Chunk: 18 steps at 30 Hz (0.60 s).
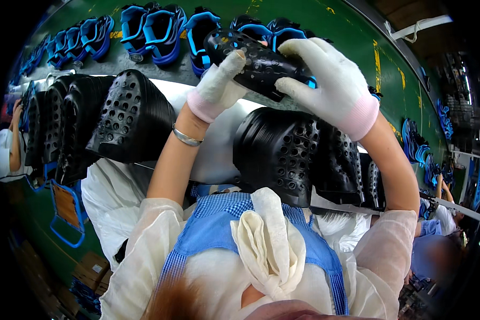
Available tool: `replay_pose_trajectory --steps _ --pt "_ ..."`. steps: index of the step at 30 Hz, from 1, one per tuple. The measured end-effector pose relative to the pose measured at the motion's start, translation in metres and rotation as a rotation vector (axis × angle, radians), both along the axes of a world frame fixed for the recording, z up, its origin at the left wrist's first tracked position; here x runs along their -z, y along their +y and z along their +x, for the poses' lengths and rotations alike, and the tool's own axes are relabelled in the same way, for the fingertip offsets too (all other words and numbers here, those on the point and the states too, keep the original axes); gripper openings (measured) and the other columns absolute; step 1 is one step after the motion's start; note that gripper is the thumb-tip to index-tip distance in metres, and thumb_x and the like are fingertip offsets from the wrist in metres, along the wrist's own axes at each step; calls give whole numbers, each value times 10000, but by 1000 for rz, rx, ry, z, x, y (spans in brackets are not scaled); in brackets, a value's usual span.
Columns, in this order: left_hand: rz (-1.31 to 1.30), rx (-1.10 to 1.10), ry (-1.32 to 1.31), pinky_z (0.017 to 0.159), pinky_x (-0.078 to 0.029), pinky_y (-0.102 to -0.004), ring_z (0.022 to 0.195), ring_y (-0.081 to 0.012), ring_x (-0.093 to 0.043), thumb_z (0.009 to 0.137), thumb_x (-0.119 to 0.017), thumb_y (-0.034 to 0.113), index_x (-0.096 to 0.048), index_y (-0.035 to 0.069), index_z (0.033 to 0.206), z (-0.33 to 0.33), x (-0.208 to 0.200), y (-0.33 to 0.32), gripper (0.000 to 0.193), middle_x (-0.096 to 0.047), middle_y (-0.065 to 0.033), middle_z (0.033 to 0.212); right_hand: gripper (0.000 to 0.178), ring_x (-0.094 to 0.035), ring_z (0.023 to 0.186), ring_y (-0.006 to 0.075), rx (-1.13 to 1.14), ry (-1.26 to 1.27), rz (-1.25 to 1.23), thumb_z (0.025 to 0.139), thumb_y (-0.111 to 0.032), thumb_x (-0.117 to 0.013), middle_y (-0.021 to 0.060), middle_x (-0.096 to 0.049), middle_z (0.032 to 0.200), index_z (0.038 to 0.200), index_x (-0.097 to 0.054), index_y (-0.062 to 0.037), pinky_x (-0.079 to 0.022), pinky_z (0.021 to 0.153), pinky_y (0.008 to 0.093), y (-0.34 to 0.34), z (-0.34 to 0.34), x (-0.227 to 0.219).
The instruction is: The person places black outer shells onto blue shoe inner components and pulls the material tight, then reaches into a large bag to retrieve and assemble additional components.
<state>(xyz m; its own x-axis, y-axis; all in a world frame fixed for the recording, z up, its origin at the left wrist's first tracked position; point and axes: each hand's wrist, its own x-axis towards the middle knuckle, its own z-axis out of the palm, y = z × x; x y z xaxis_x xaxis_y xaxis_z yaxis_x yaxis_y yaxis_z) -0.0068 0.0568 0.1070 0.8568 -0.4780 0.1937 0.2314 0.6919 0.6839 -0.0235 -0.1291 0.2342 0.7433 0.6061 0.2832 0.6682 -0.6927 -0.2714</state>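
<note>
A black plastic shoe insert (256,63) with round holes is held up between both hands, tilted, above the white work surface (205,152). My left hand (218,88), in a white glove with a pink cuff, is closed on its left part, thumb on top; the other fingers are mostly hidden. My right hand (330,80), gloved alike, grips the right end, fingers over the far side and thumb at the near edge. Close beneath the hands lies a nested stack of the same black inserts (290,152). Another nested stack (128,112) lies left of my left forearm.
Black and blue shoes (162,34) stand in a row beyond the work surface, some partly behind the held insert. More insert stacks (53,125) lie at far left. A blue-framed stool (68,210) stands at lower left. Other people (13,144) are at both sides.
</note>
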Motion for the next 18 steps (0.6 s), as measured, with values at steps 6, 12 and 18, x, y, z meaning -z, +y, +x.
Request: replay_pose_trajectory --steps 6,12,18 --pt "-82 -78 149 932 -476 -419 1057 -219 -582 938 -555 273 -503 37 1178 -3 17 5 340 -597 -96 1116 380 -620 682 314 87 62 -211 779 -390 -619 147 -596 744 836 -585 -15 -511 605 403 13 11 17" --pt "368 -162 207 825 -521 -379 1004 -212 -601 860 -642 381 -568 21 1128 -1 19 18 455 -585 -111 1131 403 -618 634 310 66 124 -288 777 -406 -597 159 -599 661 740 -603 -5 -508 608 403 19 25 20" --pt "1302 -648 -636 823 -491 -393 963 -343 -581 758 -684 296 -572 38 1114 11 51 7 454 -531 -158 1138 454 -604 605 281 207 436 -456 787 -432 -553 165 -598 630 722 -642 8 -492 621 367 5 76 27"
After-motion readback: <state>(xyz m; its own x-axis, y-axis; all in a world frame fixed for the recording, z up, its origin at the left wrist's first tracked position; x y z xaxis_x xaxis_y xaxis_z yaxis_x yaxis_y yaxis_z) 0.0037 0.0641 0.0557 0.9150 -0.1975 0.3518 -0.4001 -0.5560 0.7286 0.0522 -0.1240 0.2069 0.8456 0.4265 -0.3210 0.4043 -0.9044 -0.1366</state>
